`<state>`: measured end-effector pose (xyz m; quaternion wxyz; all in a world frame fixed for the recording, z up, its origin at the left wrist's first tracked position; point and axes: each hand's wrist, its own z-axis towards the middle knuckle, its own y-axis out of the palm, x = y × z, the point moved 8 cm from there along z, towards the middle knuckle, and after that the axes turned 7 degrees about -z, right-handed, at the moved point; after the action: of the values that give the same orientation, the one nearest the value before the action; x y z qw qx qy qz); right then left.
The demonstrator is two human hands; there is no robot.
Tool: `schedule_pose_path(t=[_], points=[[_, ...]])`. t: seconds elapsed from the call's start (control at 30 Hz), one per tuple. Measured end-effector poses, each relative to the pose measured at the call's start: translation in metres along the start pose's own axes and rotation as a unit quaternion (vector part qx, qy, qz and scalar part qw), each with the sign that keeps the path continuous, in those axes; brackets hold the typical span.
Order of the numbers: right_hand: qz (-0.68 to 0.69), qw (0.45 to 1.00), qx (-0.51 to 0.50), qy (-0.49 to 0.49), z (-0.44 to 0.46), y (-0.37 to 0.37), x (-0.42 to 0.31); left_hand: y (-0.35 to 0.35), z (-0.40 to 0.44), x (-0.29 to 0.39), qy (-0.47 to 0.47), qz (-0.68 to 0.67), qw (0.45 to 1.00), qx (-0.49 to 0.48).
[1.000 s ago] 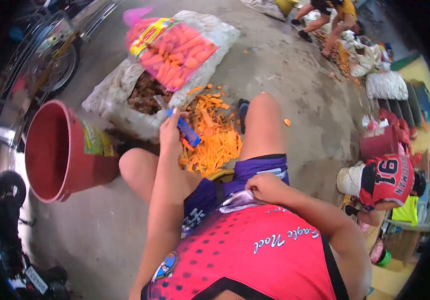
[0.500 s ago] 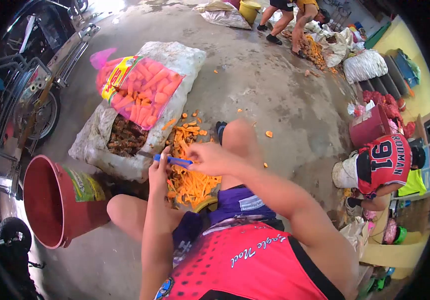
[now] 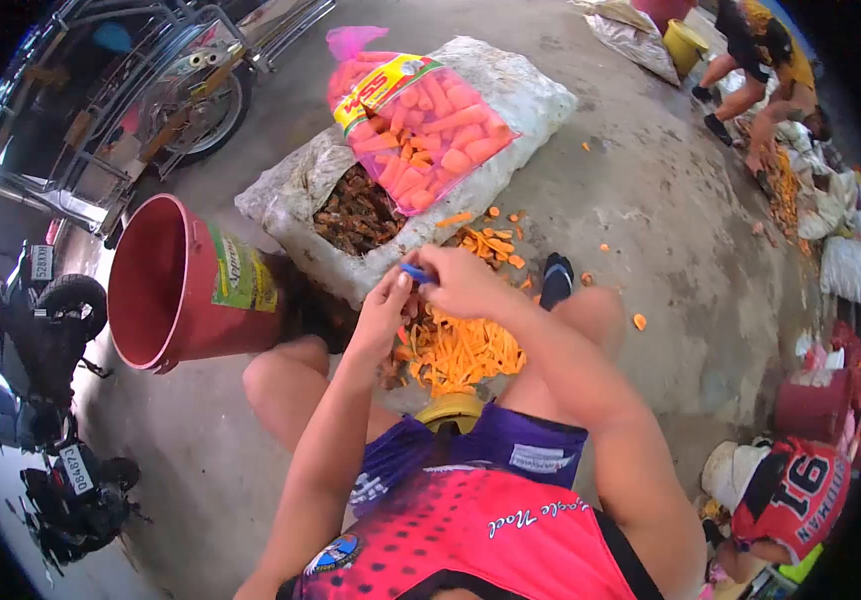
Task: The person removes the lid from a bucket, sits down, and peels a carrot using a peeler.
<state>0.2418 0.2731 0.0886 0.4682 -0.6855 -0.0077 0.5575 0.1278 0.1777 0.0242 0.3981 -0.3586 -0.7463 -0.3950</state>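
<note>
Head view. We note one slim blue plastic-looking tool (image 3: pixel 416 273) between the two hands, just above a loose heap of orange shreds (image 3: pixel 460 352) on the grey concrete floor (image 3: pixel 180 440). Left hand (image 3: pixel 380 312): fingers pinched on the tool. Right hand (image 3: pixel 462 280): fingers curled over its other end; whether that grip is clenched, we cannot tell. We judge the tool light and stiff, slippery if damp; best held by its blue body, any blade being hidden from us.

Counts: one tool; one heap; one pink see-through bag (image 3: pixel 382 93) of orange carrot-like roots, too many to number, lying on one white woven sack (image 3: pixel 520 90); one red plastic bucket (image 3: pixel 198 330) near the left knee; two other people, off right.
</note>
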Motion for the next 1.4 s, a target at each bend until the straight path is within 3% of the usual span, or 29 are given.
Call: schedule_pose_path(t=[0.07,0.17,0.2,0.3,0.4,0.47,0.5,0.53,0.6,0.67,0.7,0.77,0.87,0.97,1.0,1.1,1.2,1.4], points=[[-0.012,1.000,0.014,0.009,0.020,-0.024,0.026,0.012,0.011,0.032,0.053,0.027,0.998,-0.004],[0.112,0.990,0.059,0.065,0.041,-0.050,0.082,0.010,0.044,0.069,0.109,-0.038,0.993,-0.022],[0.216,0.963,-0.019,0.160,0.042,-0.047,0.099,0.014,0.055,0.081,0.132,-0.095,0.986,-0.048],[0.154,0.964,-0.006,0.219,0.052,-0.065,0.105,0.035,0.088,0.112,0.181,-0.241,0.945,-0.131],[0.216,0.952,0.007,0.218,0.066,-0.088,0.105,0.070,0.127,0.125,0.188,-0.323,0.899,-0.228],[0.281,0.921,0.036,0.268,0.068,-0.097,0.131,0.090,0.164,0.108,0.194,-0.276,0.924,-0.182],[0.210,0.935,0.075,0.277,0.069,-0.115,0.147,0.095,0.180,0.100,0.194,-0.253,0.935,-0.157],[0.137,0.942,0.112,0.286,0.066,-0.134,0.160,0.106,0.197,0.098,0.187,-0.222,0.929,-0.229],[0.046,0.937,0.178,0.298,0.060,-0.160,0.179,0.064,0.270,0.064,0.139,-0.044,0.988,-0.056],[0.010,0.921,0.244,0.302,0.050,-0.179,0.189,0.010,0.350,0.030,0.114,0.103,0.985,0.083],[-0.009,0.924,0.226,0.307,0.051,-0.180,0.191,-0.017,0.387,0.013,0.112,0.159,0.971,0.136],[-0.048,0.927,0.193,0.318,0.051,-0.180,0.192,-0.042,0.447,-0.018,0.114,0.417,0.895,0.110],[-0.069,0.934,0.163,0.311,0.051,-0.176,0.191,0.032,0.448,-0.001,-0.026,0.622,0.782,-0.002],[-0.059,0.936,0.141,0.317,0.050,-0.177,0.185,0.092,0.464,-0.023,0.207,0.641,0.697,-0.246],[-0.051,0.939,0.133,0.314,0.050,-0.176,0.183,0.090,0.458,-0.023,0.169,0.494,0.806,-0.280],[-0.057,0.949,0.120,0.286,0.050,-0.165,0.184,0.098,0.437,-0.030,0.113,0.449,0.819,-0.337],[-0.059,0.951,0.106,0.284,0.052,-0.162,0.177,0.086,0.432,-0.044,0.014,0.370,0.880,-0.297],[-0.055,0.953,0.075,0.287,0.062,-0.149,0.164,0.071,0.459,-0.065,0.057,0.503,0.818,-0.274]])
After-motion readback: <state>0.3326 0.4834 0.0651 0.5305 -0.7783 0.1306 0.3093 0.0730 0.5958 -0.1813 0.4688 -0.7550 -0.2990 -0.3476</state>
